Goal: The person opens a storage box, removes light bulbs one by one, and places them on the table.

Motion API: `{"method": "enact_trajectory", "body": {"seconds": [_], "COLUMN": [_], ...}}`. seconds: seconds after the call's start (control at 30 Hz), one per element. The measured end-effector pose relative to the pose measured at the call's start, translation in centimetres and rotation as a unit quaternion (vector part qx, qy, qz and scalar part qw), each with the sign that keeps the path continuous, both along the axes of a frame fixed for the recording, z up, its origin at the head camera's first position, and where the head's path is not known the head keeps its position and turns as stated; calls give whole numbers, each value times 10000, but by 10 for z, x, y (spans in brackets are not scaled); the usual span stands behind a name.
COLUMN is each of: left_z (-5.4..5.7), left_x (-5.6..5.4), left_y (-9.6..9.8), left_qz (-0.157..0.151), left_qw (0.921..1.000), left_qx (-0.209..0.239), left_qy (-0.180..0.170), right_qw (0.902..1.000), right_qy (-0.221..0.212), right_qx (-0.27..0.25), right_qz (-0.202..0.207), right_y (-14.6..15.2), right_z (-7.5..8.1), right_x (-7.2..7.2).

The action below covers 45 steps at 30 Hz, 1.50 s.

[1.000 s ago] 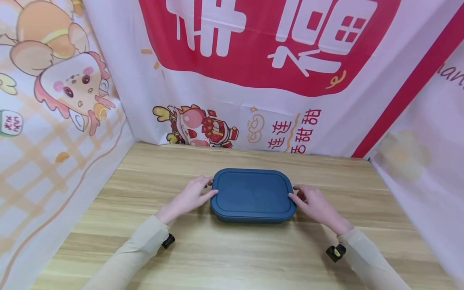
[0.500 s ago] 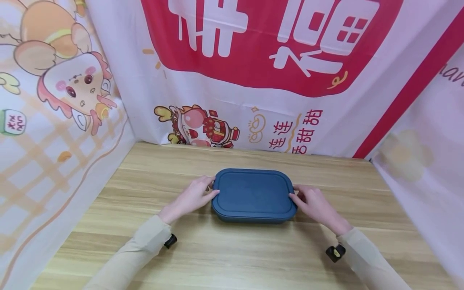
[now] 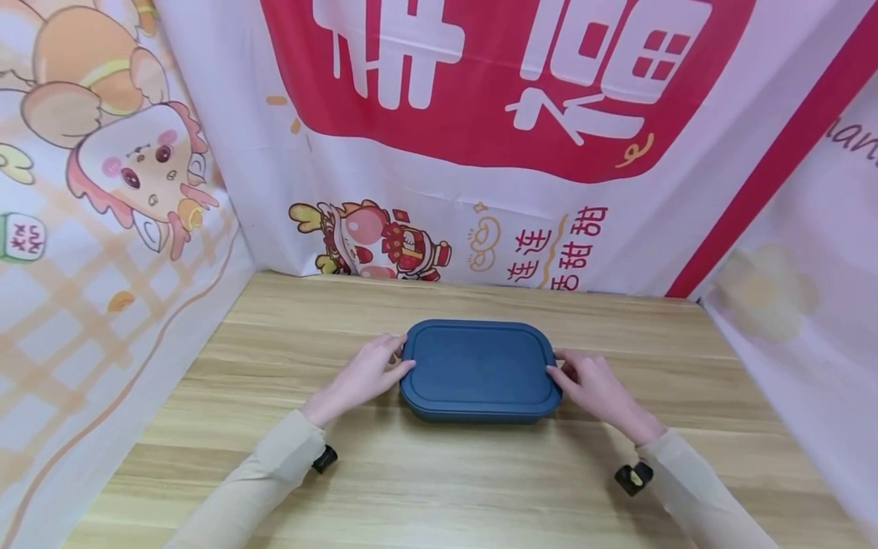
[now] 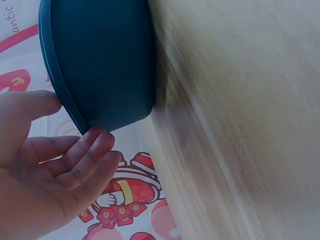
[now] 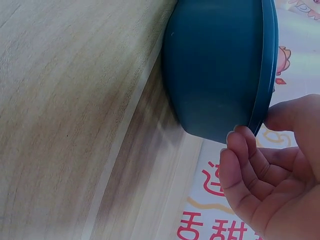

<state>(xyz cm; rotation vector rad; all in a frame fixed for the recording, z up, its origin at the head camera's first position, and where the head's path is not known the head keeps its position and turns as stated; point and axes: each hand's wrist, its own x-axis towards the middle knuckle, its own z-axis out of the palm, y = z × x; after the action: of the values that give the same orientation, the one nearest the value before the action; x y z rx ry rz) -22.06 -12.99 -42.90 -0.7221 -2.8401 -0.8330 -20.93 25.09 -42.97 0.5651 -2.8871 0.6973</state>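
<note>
A dark blue rectangular lunch box (image 3: 482, 370) with rounded corners and its lid (image 3: 480, 362) on sits on the wooden table. My left hand (image 3: 366, 372) pinches the left end at the lid's rim, thumb on the top edge and fingers curled under it. At the opposite end my right hand (image 3: 595, 385) grips the rim in the same way. In the left wrist view the fingertips (image 4: 102, 137) meet the lid's lower edge beside the box wall (image 4: 105, 65). The right wrist view shows the thumb and fingers (image 5: 242, 142) at the rim too.
The light wooden tabletop (image 3: 439, 488) runs back to a white and red printed cloth (image 3: 466, 152). Printed cloths also hang at the left (image 3: 89, 267) and right (image 3: 809, 305). A black wrist-worn device (image 3: 634, 478) sits below each sleeve cuff.
</note>
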Motion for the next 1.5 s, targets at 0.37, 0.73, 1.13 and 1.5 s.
{"method": "enact_trajectory", "body": {"seconds": [0.37, 0.73, 1.13, 1.5], "left_z": [2, 2, 6, 12], "left_x": [1, -1, -1, 0], "left_y": [1, 0, -2, -7], "left_qz": [53, -10, -102, -57], "left_qw": [9999, 10000, 9999, 9999], "left_qx": [-18, -28, 37, 112], "left_qy": [-133, -69, 14, -5], "right_qw": [10000, 10000, 9999, 9998], "right_qy": [-48, -65, -127, -197], "right_qx": [14, -17, -15, -46], "right_qz": [-41, -52, -57, -27], "right_y": [0, 1, 0, -6], "right_z": [1, 2, 10, 16], "right_x": [3, 4, 6, 7]}}
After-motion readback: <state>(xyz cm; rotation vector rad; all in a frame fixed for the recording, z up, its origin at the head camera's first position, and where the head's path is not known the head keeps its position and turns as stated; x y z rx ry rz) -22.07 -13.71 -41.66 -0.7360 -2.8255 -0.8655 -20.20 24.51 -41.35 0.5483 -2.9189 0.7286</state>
